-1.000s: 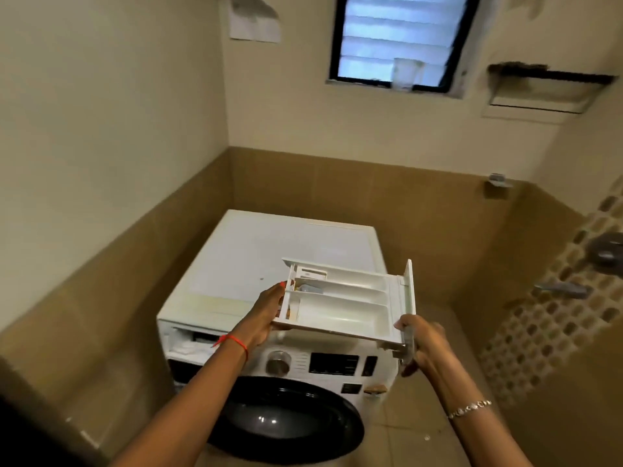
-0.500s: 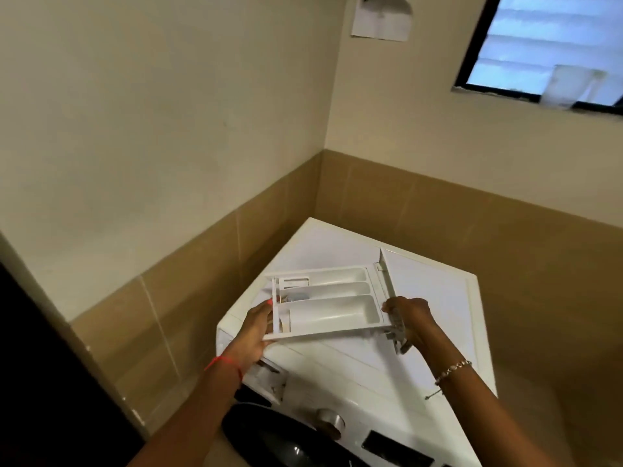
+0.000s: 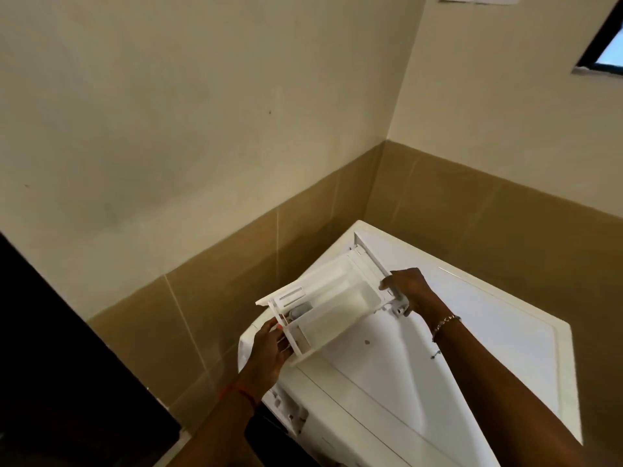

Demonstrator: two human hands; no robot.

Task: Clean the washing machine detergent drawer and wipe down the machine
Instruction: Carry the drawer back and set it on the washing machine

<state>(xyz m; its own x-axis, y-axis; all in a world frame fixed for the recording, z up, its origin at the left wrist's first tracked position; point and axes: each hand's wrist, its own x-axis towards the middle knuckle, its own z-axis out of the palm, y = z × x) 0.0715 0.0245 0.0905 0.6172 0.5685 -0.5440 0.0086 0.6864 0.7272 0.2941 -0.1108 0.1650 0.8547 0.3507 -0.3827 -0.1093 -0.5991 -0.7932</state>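
Note:
The white detergent drawer (image 3: 332,299) is out of the machine and held in the air over the top of the white washing machine (image 3: 472,348), its compartments facing up. My left hand (image 3: 271,348) grips the drawer's rear end at the lower left. My right hand (image 3: 409,288) grips the front panel end at the upper right. The empty drawer slot (image 3: 290,411) shows at the machine's front top corner, below my left wrist.
The machine stands in a corner between cream walls with a tan tiled band (image 3: 236,298). A dark doorway or panel (image 3: 60,365) fills the lower left. A window corner (image 3: 603,45) shows at the top right.
My view has swung left and closer to the wall. The drawer, still in both hands, has turned so its front panel points further up and away, and sits more over the machine's top.

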